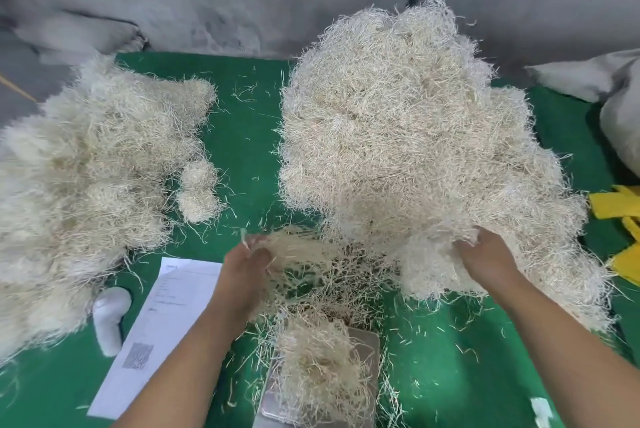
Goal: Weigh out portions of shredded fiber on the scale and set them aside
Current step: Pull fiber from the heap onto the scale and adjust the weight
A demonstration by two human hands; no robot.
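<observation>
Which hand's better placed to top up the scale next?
Likely left. The left hand already holds a loose tuft just beyond the scale; the right hand is still buried in the big pile.

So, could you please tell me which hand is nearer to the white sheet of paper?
Left. The left hand grips a fiber tuft just right of the paper; the right hand is far off, in the big fiber pile.

A fiber clump hides most of the scale, whose near end is cut off below. The paper's print is unreadable. The left heap blurs at the frame edge.
</observation>
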